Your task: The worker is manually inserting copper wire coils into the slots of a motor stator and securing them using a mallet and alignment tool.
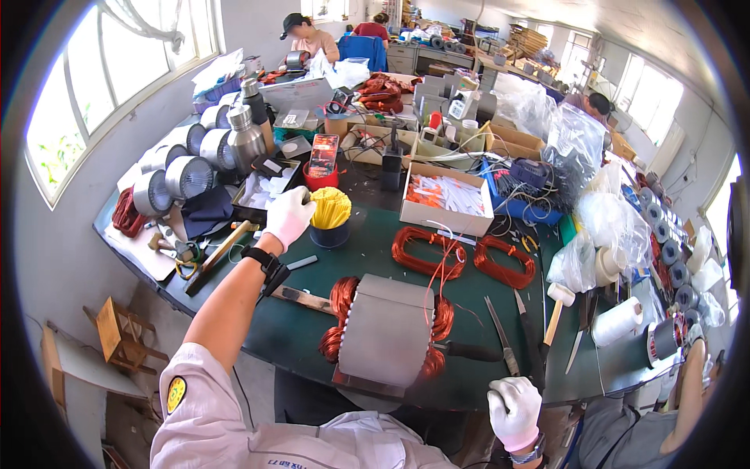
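My left hand (pixel 289 216), in a white glove, reaches to a bunch of yellow strips (pixel 332 207) standing in a dark round container (pixel 330 235). Its fingers are closed at the edge of the bunch; whatever lies between them is hidden. Near the table's front edge, my right hand (pixel 516 408), also gloved, is curled closed, with nothing visible in it. It is close to the handles of scissors-like blades (pixel 500 332). Between my arms sits a grey metal motor stator (pixel 388 330) with copper wire windings (pixel 440 320) bulging from both ends.
Two copper wire coils (pixel 428 252) (pixel 504 263) lie beyond the stator. A white-headed mallet (pixel 555 313) and a white thread spool (pixel 617 321) are at right. Behind stands a box of white and orange strips (pixel 445 197). Metal cylinders (pixel 187 177) crowd the left. A co-worker's arm (pixel 687 391) shows at right.
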`<control>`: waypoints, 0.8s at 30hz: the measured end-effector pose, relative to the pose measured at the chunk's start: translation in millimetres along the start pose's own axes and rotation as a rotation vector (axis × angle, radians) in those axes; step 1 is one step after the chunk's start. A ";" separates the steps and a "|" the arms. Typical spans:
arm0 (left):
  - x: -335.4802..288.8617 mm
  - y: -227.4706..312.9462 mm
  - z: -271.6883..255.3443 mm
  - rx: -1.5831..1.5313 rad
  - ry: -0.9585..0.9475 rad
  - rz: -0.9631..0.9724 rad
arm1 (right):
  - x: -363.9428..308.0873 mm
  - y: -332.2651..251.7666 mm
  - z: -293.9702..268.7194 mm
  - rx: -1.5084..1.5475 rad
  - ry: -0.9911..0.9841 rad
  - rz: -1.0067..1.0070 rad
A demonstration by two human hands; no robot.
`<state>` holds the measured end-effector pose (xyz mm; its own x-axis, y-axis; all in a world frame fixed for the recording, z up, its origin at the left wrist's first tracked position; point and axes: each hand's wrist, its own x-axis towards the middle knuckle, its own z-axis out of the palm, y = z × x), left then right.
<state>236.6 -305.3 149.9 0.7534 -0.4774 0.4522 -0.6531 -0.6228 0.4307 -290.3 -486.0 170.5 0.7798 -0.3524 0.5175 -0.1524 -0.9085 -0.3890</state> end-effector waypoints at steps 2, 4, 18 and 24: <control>-8.0 10.9 -22.6 -0.071 0.061 0.030 | 9.1 -7.1 -1.5 -0.005 -0.009 -0.037; -20.6 28.4 -53.4 -0.186 0.179 0.118 | 16.9 -15.9 -5.3 0.003 -0.004 -0.061; -198.5 150.5 -146.2 -1.110 -0.380 0.252 | 87.5 -111.2 1.8 0.358 -0.223 -0.192; -192.7 113.3 -126.4 -0.679 -0.289 0.617 | 81.0 -109.4 20.9 0.097 -0.228 -0.324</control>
<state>7.8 -205.6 210.3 0.1926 -0.7915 0.5800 -0.7774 0.2375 0.5824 -197.8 -410.5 239.1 0.8944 0.0172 0.4470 0.1726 -0.9352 -0.3093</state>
